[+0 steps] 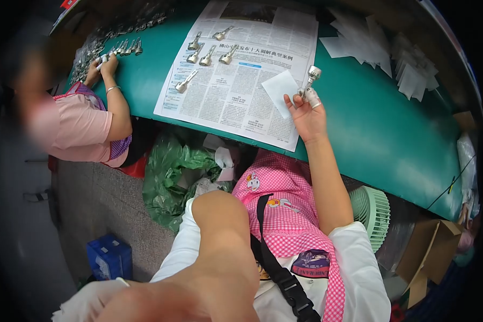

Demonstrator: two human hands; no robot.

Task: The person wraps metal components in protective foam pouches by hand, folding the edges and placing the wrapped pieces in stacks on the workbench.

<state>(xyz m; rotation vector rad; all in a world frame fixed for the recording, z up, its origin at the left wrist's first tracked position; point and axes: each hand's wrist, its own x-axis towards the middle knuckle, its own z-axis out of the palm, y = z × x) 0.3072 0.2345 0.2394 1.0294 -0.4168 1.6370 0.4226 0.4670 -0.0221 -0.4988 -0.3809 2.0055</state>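
My right hand (310, 115) is raised over the green table's front half, its fingers closed on a shiny metal fitting (313, 75) with a round head and a narrow stem. A white wrap covers one of its fingertips. Just left of that hand a white paper sheet (280, 92) lies on the newspaper (236, 102). Several similar metal fittings (228, 55) are spread over the newspaper's upper left. My left arm is bent close beneath the camera; my left hand (161, 303) is a blur at the bottom edge, its fingers not readable.
At the left, a co-worker's hands (108, 65) handle a fitting beside a row and pile of metal parts (129, 47). White papers (362, 43) lie at the table's back right. Below are a green plastic bag (169, 172), a green fan (378, 217), a cardboard box (429, 252) and a blue box (110, 257).
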